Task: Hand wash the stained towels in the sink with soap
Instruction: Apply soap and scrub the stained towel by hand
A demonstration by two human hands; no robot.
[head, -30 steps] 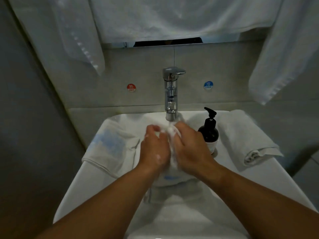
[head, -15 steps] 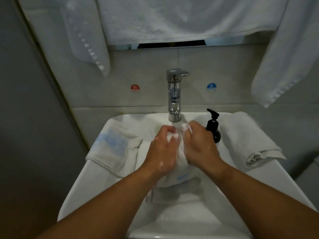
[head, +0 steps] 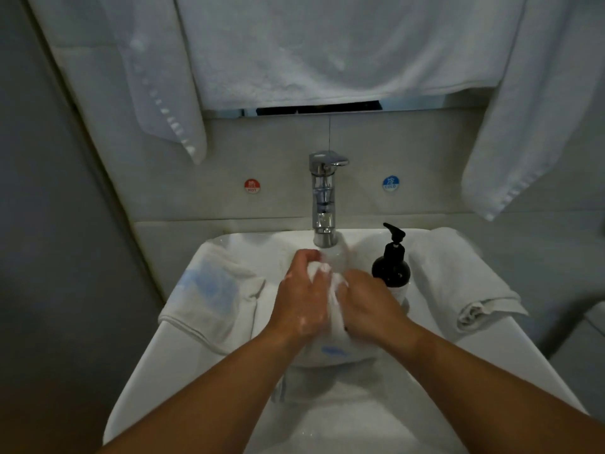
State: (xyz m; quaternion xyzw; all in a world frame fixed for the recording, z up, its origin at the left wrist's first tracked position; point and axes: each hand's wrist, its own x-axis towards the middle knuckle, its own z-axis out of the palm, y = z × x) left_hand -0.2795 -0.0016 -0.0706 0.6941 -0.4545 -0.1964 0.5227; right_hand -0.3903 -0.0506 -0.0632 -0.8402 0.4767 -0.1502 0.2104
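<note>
Over the white sink (head: pixel 154 365), both my hands grip a bunched wet white towel (head: pixel 330 339) with a small blue stain near its lower edge. My left hand (head: pixel 302 301) holds the cloth higher, close under the chrome tap (head: pixel 324 198). My right hand (head: pixel 366 304) grips it from the right, a little lower. Soap foam dots my left hand. A black pump soap bottle (head: pixel 391 267) stands just right of my right hand.
A white towel with a large blue stain (head: pixel 209 296) is draped over the sink's left rim. A rolled white towel (head: pixel 458 283) lies on the right rim. White towels hang overhead (head: pixel 327 50). Red hot (head: pixel 252 185) and blue cold (head: pixel 390 183) stickers flank the tap.
My hands keep rubbing the towel between them: the left has slid up toward the tap, the right has dropped lower, uncovering more of the soap bottle.
</note>
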